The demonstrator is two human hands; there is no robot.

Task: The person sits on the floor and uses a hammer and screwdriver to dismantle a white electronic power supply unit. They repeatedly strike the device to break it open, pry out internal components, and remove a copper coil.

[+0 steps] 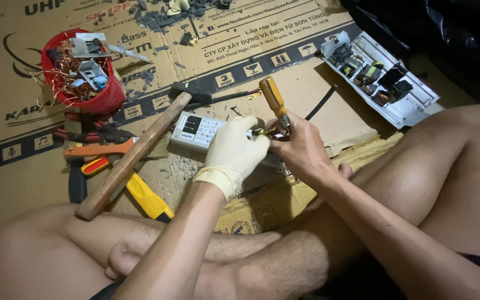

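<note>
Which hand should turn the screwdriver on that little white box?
Probably the right hand: it already grips the orange-handled screwdriver, tip down at the white box. The gloved left hand rests on the box, steadying it.

My left hand [234,153] wears a smooth, pale rubber glove, and my right hand [301,147] is bare on the screwdriver [274,103] with its shiny orange plastic handle. The hammer [134,153] has a rough wooden handle. Under it lies matt brown cardboard [306,83], and the shiny red plastic bowl [93,100] holds bright copper wire.
</note>
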